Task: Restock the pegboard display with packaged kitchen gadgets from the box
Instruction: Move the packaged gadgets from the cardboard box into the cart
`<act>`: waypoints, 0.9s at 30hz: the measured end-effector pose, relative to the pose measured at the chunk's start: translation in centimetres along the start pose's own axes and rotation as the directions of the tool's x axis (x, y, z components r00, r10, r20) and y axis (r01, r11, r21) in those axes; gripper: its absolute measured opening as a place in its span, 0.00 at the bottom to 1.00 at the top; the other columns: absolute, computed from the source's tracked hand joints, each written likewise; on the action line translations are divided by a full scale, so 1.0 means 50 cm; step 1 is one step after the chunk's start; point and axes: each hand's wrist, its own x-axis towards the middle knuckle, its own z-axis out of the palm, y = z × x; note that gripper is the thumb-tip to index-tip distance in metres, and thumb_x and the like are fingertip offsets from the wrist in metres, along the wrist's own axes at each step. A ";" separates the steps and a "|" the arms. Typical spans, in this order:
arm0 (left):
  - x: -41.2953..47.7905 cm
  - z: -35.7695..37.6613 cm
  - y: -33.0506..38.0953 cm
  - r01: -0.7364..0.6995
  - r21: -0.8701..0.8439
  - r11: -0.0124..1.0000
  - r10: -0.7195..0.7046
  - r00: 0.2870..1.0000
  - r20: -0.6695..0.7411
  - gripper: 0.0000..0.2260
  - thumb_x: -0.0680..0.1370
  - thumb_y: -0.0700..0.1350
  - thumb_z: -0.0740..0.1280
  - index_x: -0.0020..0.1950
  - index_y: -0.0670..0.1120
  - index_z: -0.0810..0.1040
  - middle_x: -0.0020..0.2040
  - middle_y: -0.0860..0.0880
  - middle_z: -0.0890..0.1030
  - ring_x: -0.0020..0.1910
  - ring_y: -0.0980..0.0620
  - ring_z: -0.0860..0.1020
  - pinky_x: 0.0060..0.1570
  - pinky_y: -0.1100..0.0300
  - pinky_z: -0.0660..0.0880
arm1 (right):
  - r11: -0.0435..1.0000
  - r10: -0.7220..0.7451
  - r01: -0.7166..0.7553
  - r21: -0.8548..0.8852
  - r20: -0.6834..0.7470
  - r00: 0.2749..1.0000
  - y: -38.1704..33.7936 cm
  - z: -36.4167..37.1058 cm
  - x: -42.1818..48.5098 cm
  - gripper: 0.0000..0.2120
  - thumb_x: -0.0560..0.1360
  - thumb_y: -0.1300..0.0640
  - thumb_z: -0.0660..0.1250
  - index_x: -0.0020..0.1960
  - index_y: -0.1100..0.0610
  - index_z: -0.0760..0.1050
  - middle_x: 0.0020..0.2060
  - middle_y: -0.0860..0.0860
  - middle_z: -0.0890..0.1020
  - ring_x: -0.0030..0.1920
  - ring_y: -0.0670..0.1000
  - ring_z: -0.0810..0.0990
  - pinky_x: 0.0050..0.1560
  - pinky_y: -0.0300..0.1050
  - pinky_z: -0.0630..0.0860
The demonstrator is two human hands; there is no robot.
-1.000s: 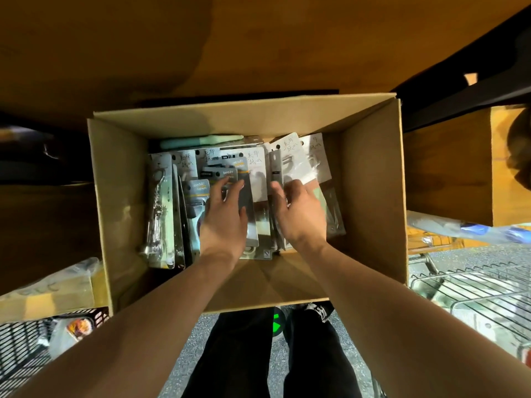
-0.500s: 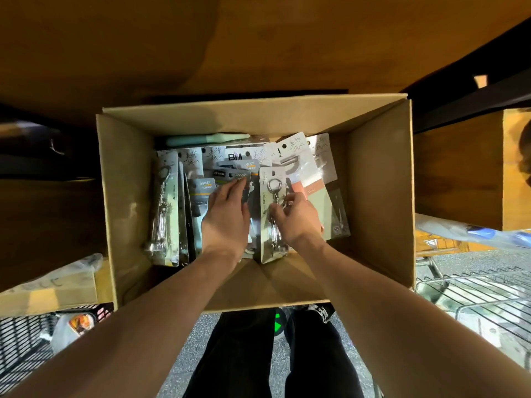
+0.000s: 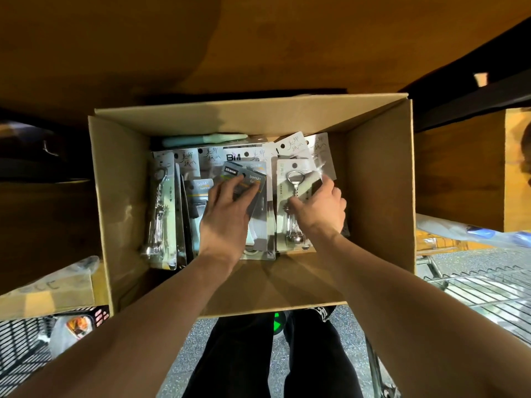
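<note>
An open cardboard box (image 3: 120,196) sits in front of me, filled with several carded kitchen gadgets. My right hand (image 3: 319,209) grips a carded silver corkscrew pack (image 3: 293,182) near the box's middle right, thumb on its front, fingers behind its right edge. My left hand (image 3: 227,216) rests with spread fingers on grey carded packs (image 3: 247,176) in the middle. Another corkscrew pack (image 3: 159,208) lies along the left side. No pegboard is in view.
A brown wooden shelf surface (image 3: 258,44) rises behind the box. A wire rack (image 3: 477,285) stands at the right, a black mesh basket (image 3: 26,340) at lower left. A plastic-wrapped item (image 3: 471,231) lies on the right. My legs stand below the box.
My right hand has drawn the corkscrew pack out from the stack and shifted right with it. The left hand has stayed on the grey packs. The view has drifted slightly.
</note>
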 end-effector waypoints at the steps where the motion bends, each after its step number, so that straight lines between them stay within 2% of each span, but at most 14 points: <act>1: 0.002 -0.003 0.001 0.020 -0.028 0.999 -0.020 1.000 0.004 0.28 0.83 0.39 0.66 0.80 0.62 0.68 0.81 0.57 0.59 0.80 0.50 0.57 0.63 0.51 0.79 | 1.000 0.011 -0.011 0.003 0.004 1.000 0.000 -0.003 0.000 0.42 0.72 0.40 0.75 0.77 0.55 0.60 0.71 0.56 0.69 0.70 0.60 0.69 0.71 0.58 0.69; 4: 0.009 -0.005 0.000 0.087 -0.086 0.993 -0.086 0.996 0.020 0.28 0.85 0.40 0.64 0.82 0.60 0.63 0.84 0.55 0.54 0.82 0.49 0.56 0.70 0.48 0.75 | 0.999 0.044 -0.044 0.004 0.025 0.999 -0.002 -0.010 -0.003 0.39 0.71 0.38 0.75 0.73 0.56 0.64 0.67 0.55 0.72 0.65 0.58 0.74 0.69 0.58 0.71; 7: 0.017 -0.009 -0.002 0.126 -0.095 0.987 -0.122 0.992 0.042 0.28 0.86 0.43 0.64 0.84 0.56 0.60 0.85 0.53 0.55 0.83 0.48 0.54 0.78 0.45 0.67 | 0.991 0.021 -0.038 0.125 0.130 0.991 -0.003 -0.012 -0.004 0.32 0.71 0.38 0.77 0.65 0.55 0.71 0.61 0.51 0.76 0.52 0.51 0.79 0.58 0.51 0.79; 9: 0.019 -0.016 -0.005 0.126 -0.093 0.988 -0.122 0.991 0.050 0.28 0.86 0.46 0.64 0.84 0.55 0.59 0.85 0.53 0.57 0.83 0.49 0.53 0.81 0.48 0.61 | 0.975 -0.023 -0.016 0.220 0.174 0.985 -0.002 -0.011 -0.008 0.22 0.71 0.41 0.78 0.57 0.52 0.77 0.52 0.49 0.82 0.45 0.47 0.82 0.50 0.47 0.83; 11: 0.019 -0.020 -0.003 0.112 -0.123 0.986 -0.110 0.994 0.027 0.27 0.86 0.48 0.65 0.84 0.55 0.61 0.83 0.53 0.59 0.83 0.50 0.55 0.79 0.51 0.61 | 0.951 -0.024 -0.027 0.307 0.160 0.987 -0.001 -0.015 -0.021 0.16 0.74 0.46 0.77 0.56 0.52 0.78 0.43 0.45 0.83 0.40 0.44 0.82 0.45 0.43 0.82; 13: 0.019 -0.018 0.007 0.083 -0.119 0.989 -0.083 0.997 0.003 0.26 0.85 0.49 0.66 0.83 0.55 0.65 0.81 0.54 0.63 0.80 0.49 0.59 0.75 0.51 0.67 | 0.932 0.015 -0.048 0.360 0.092 0.996 0.005 -0.018 -0.032 0.17 0.75 0.46 0.74 0.59 0.52 0.78 0.43 0.44 0.83 0.42 0.45 0.81 0.49 0.43 0.80; 16: 0.017 -0.011 0.037 0.110 -0.024 0.994 -0.110 0.994 -0.003 0.25 0.84 0.52 0.68 0.80 0.60 0.68 0.79 0.57 0.63 0.75 0.46 0.64 0.59 0.46 0.80 | 0.903 0.052 -0.055 0.426 0.018 0.998 0.013 -0.023 -0.048 0.15 0.75 0.48 0.74 0.59 0.51 0.78 0.45 0.44 0.83 0.46 0.47 0.82 0.53 0.44 0.78; 19: 0.012 0.001 0.060 0.160 0.010 0.987 -0.160 0.987 0.033 0.27 0.84 0.50 0.67 0.82 0.62 0.64 0.81 0.56 0.59 0.75 0.44 0.64 0.53 0.48 0.79 | 0.880 0.093 -0.063 0.471 -0.041 0.995 0.017 -0.033 -0.056 0.15 0.75 0.49 0.74 0.57 0.53 0.75 0.47 0.48 0.83 0.48 0.51 0.82 0.54 0.46 0.78; 21: 0.005 0.007 0.061 0.130 -0.007 0.992 -0.129 0.991 0.044 0.28 0.85 0.46 0.66 0.82 0.62 0.62 0.82 0.55 0.57 0.75 0.44 0.64 0.55 0.48 0.78 | 0.856 0.112 -0.070 0.512 -0.050 0.993 0.015 -0.038 -0.058 0.15 0.75 0.50 0.74 0.57 0.53 0.73 0.45 0.47 0.82 0.46 0.50 0.81 0.52 0.44 0.77; 23: 0.001 0.012 0.052 0.102 -0.064 0.993 -0.099 0.993 0.057 0.30 0.85 0.41 0.65 0.83 0.60 0.61 0.82 0.54 0.56 0.77 0.44 0.63 0.63 0.47 0.77 | 0.837 0.112 -0.070 0.542 -0.044 0.993 0.013 -0.040 -0.060 0.18 0.74 0.51 0.74 0.59 0.53 0.71 0.46 0.47 0.81 0.46 0.51 0.81 0.54 0.45 0.78; 25: -0.002 0.012 0.043 0.081 -0.099 0.992 -0.076 0.995 0.059 0.30 0.85 0.39 0.64 0.84 0.58 0.62 0.83 0.52 0.57 0.79 0.44 0.62 0.70 0.47 0.73 | 0.832 0.102 -0.056 0.553 -0.053 0.993 0.013 -0.042 -0.064 0.20 0.74 0.50 0.75 0.61 0.53 0.70 0.48 0.48 0.82 0.49 0.52 0.82 0.56 0.47 0.78; 27: 0.001 0.009 0.035 0.064 -0.121 0.991 -0.060 0.997 0.038 0.29 0.84 0.38 0.64 0.83 0.57 0.63 0.82 0.50 0.59 0.79 0.44 0.62 0.73 0.47 0.71 | 0.817 0.102 -0.056 0.574 -0.049 0.994 0.012 -0.045 -0.068 0.22 0.75 0.50 0.75 0.63 0.53 0.69 0.50 0.48 0.81 0.49 0.51 0.80 0.54 0.45 0.77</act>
